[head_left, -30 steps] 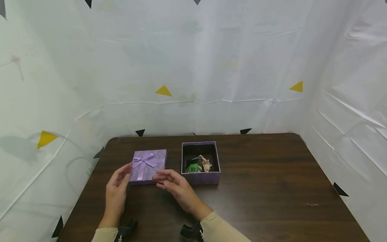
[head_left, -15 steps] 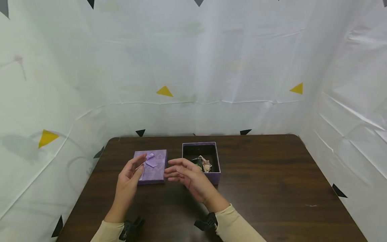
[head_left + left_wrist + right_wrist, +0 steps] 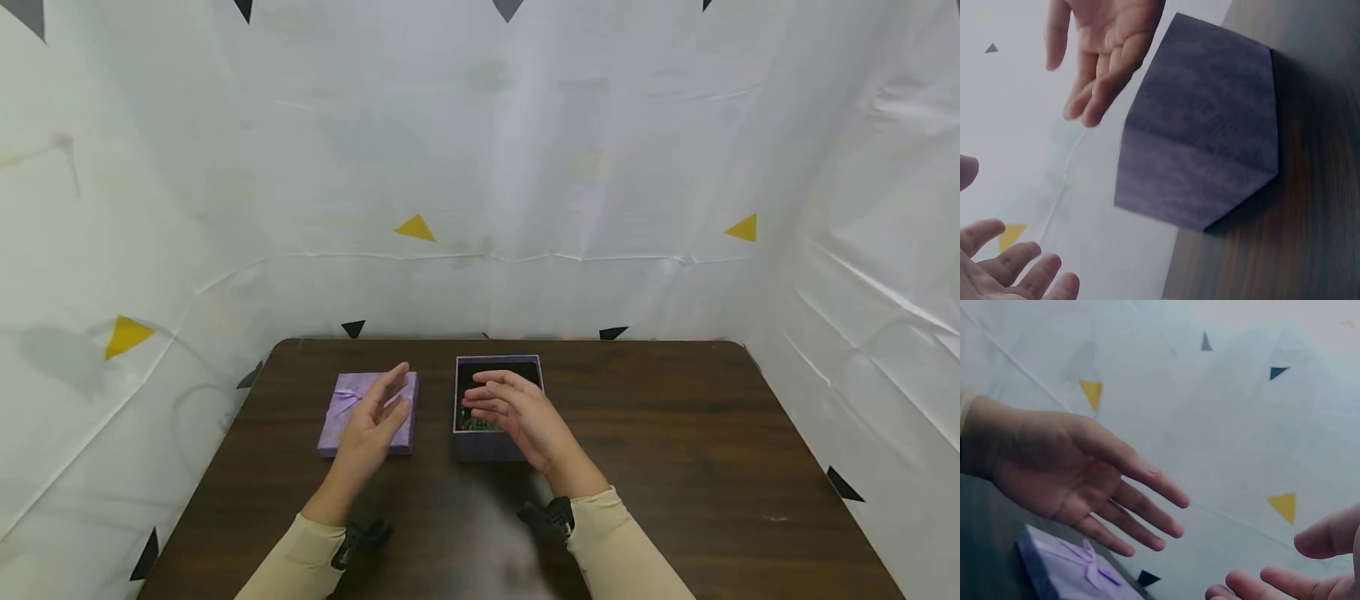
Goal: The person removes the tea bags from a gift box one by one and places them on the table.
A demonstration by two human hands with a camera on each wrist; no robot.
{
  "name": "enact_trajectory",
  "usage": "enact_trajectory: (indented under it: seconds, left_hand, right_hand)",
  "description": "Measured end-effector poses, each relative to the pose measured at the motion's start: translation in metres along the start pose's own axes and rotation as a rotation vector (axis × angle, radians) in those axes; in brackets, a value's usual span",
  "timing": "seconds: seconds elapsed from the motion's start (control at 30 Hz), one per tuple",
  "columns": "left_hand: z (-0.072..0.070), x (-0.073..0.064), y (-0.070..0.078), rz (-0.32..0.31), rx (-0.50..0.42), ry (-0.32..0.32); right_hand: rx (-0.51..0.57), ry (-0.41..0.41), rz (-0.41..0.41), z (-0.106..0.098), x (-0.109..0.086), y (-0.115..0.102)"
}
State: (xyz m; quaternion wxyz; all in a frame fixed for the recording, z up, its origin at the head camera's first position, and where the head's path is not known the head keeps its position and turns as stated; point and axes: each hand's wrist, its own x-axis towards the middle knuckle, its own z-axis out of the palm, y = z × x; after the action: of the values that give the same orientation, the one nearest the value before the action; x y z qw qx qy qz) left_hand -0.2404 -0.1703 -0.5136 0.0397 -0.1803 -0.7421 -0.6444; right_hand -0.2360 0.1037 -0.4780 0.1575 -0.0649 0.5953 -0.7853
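Note:
A purple lid with a ribbon bow [image 3: 335, 427] lies on the table at the left. Beside it stands the open purple box [image 3: 487, 448], dark inside, with a green item [image 3: 482, 424] partly showing; the right hand hides much of its contents. My left hand [image 3: 369, 429] hovers over the lid's right part, fingers extended, holding nothing. Above the box my right hand [image 3: 528, 421] is held with relaxed fingers and nothing in it. Both palms face each other, as the right wrist view shows with the left hand [image 3: 1060, 472]. The box's outer walls [image 3: 1204, 106] fill the left wrist view's middle.
The dark wooden table [image 3: 690, 450] extends to the right of the box. White sheeting [image 3: 600, 167] with yellow and black triangles hangs behind and at both sides. A black strap [image 3: 551, 515] sits on the right wrist.
Both hands have moved right: the left from the lid's left edge to over its right part, the right from the lid's right edge to over the box. Lid and box stay put.

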Motion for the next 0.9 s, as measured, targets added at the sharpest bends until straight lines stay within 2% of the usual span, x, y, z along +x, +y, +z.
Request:
enact_trajectory:
  seconds: [0.23, 0.5, 0.7, 0.83, 0.9]
  left_hand:
    - [0.027, 0.013, -0.002, -0.061, -0.004, -0.051]
    - [0.054, 0.027, -0.011, -0.129, -0.013, -0.105]
    - [0.069, 0.032, -0.015, -0.211, 0.072, -0.141]
    - [0.078, 0.033, -0.017, -0.258, 0.152, -0.153]
    - [0.082, 0.033, -0.018, -0.267, 0.193, -0.157]
  right_hand:
    - [-0.024, 0.126, 0.009, -0.019, 0.005, -0.001]
    - [-0.117, 0.136, 0.063, -0.026, 0.013, -0.008]
    - [-0.258, 0.145, 0.155, -0.026, 0.021, -0.017]
    - [-0.384, 0.132, 0.235, -0.027, 0.027, -0.023]
    - [-0.481, 0.13, 0.26, -0.028, 0.029, -0.025]
